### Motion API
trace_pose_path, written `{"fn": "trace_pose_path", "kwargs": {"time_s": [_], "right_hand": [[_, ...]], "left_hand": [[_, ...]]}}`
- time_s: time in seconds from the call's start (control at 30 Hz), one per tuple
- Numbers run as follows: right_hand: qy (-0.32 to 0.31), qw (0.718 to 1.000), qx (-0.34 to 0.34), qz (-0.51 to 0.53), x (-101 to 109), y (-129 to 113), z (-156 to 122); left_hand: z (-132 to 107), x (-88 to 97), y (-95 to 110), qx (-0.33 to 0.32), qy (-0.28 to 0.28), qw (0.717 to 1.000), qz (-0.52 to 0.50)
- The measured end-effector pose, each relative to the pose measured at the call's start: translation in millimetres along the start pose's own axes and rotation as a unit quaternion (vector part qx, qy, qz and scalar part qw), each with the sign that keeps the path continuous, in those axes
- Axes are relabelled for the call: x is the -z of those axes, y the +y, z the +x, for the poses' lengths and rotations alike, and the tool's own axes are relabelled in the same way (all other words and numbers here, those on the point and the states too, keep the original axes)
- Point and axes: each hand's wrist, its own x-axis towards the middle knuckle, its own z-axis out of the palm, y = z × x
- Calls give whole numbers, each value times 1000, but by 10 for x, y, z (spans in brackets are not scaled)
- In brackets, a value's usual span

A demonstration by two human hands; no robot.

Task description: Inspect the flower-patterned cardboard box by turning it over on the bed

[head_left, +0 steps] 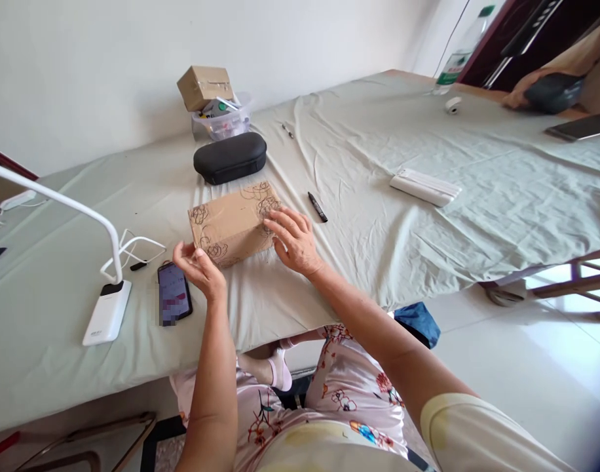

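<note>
A white lamp (107, 313) is standing at the left of the cloth-covered counter (428, 249), with a smartphone (173, 294) lying screen-up just beside its base. The left hand (200, 269) is hovering just right of the phone, palm up and fingers loosely curled and apart, gripping nothing. It is sitting close to the near left corner of the cardboard box (230, 224), though contact cannot be made out. The box is lying on its long side at the middle of the counter, plain brown with black rose-like scribbles across its top and front. The right hand (293, 241) is resting against the box's right end, fingers spread and laid over the scribbled corner. A black marker (318, 206) is lying just beyond that hand.
</note>
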Motion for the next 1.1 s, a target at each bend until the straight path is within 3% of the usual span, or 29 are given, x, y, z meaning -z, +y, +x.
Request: {"fn": "trace_pose_path", "kwargs": {"time_s": [0.17, 0.37, 0.43, 0.6, 0.73, 0.83, 0.97, 1.1], "right_hand": [[57, 994, 33, 88, -71, 9, -19], [119, 974, -98, 166, -173, 173, -113], [102, 975, -139, 139, -218, 260, -128], [-35, 975, -219, 22, -285, 426, -156], [-45, 971, -234, 1, -284, 476, -161], [13, 976, -218, 2, -199, 490, -128], [160, 971, -175, 4, 29, 470, -67], [233, 959, -162, -17, 228, 392, -34]], "left_hand": [[-75, -117, -15, 53, -68, 996, -3], [-173, -166, -7, 32, -105, 994, -22], [-195, -181, -28, 31, -119, 992, -12], [-219, -233, -143, 55, -176, 983, 22], [-230, -252, -146, 88, -210, 973, 32], [-254, -267, -91, 132, -244, 960, -49], [-328, -314, -11, 152, -314, 916, -196], [-388, -300, 32, 127, -356, 904, -201]]}}
